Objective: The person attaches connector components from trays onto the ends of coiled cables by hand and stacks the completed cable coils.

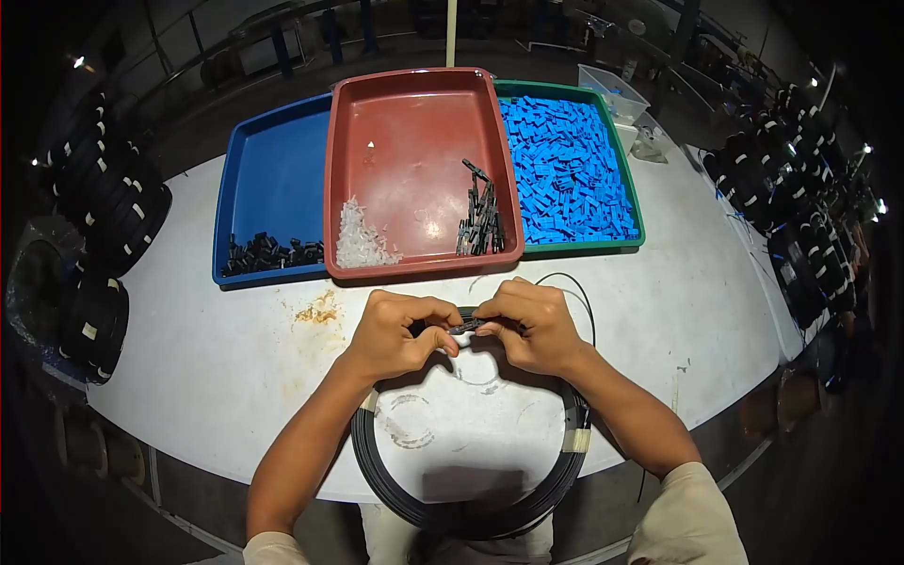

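Observation:
Over the far side of a coil of black cable (372, 466), both hands meet at a small, dark, connector-like piece (464, 327). My left hand (400, 330) pinches its left end between thumb and fingers. The right end is in the closed fingertips of my right hand (532, 325). Fingers cover much of the piece, so its exact shape is hidden. A loose cable end (590, 311) arcs up behind my right hand. Pale tape (576, 440) binds the coil, which overhangs the near table edge.
A red tray (414, 122) holds white bits (361, 237) and slim black parts (482, 221). Behind it stand a blue tray (273, 179) with black pieces (268, 252) and a green tray (637, 231) of blue pieces (565, 169). Cable coils (94, 320) are stacked at both sides.

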`<control>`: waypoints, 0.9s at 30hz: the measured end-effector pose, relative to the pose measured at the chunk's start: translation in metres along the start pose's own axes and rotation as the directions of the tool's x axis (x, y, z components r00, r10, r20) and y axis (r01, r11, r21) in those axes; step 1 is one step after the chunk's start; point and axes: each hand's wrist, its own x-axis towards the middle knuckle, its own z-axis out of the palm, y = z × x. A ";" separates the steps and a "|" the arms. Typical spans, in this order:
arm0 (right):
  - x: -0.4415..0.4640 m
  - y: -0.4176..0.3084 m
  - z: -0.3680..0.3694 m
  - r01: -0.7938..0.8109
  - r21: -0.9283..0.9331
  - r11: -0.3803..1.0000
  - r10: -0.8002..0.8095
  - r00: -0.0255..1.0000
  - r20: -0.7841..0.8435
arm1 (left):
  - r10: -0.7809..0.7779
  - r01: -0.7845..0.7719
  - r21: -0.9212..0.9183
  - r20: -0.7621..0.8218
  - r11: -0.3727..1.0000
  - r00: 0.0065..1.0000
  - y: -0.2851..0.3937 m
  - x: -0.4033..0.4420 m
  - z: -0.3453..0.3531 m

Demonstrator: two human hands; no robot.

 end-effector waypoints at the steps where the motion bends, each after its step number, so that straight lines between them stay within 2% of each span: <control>1: 0.000 0.001 0.000 0.007 0.002 1.000 -0.007 1.000 -0.012 | -0.010 0.010 -0.029 0.011 1.000 1.000 -0.001 0.000 0.001; 15: 0.001 0.000 0.001 -0.012 0.017 1.000 0.012 1.000 -0.001 | -0.005 0.008 -0.062 0.041 0.998 0.999 0.004 0.001 -0.003; 17: 0.002 0.000 -0.001 -0.004 0.031 1.000 0.004 1.000 0.009 | -0.044 0.044 -0.049 0.013 0.998 0.999 0.001 0.001 -0.002; 18: 0.002 0.000 -0.001 -0.007 0.020 1.000 0.008 1.000 -0.002 | -0.110 0.111 -0.062 0.026 0.992 0.994 -0.001 0.000 -0.002; 19: 0.002 0.000 0.001 -0.011 0.040 0.999 0.011 1.000 -0.007 | -0.096 0.098 -0.062 0.039 0.993 0.995 -0.002 0.000 -0.003; 21: 0.003 0.001 0.002 -0.020 0.084 0.996 0.019 1.000 0.007 | -0.069 0.067 -0.050 -0.034 0.997 0.997 -0.003 0.000 -0.003; 22: 0.004 0.003 0.001 -0.010 0.089 0.996 0.010 1.000 0.000 | -0.126 0.123 -0.081 -0.027 0.989 0.992 0.000 0.000 -0.004; 25: 0.001 0.003 0.003 -0.019 0.125 0.992 0.021 1.000 -0.021 | -0.097 0.089 -0.119 -0.059 0.989 0.994 -0.001 0.000 -0.005; 27: -0.001 0.002 0.003 -0.071 0.135 0.988 0.066 0.997 0.036 | -0.093 0.073 -0.224 -0.081 0.972 0.992 -0.010 0.001 -0.010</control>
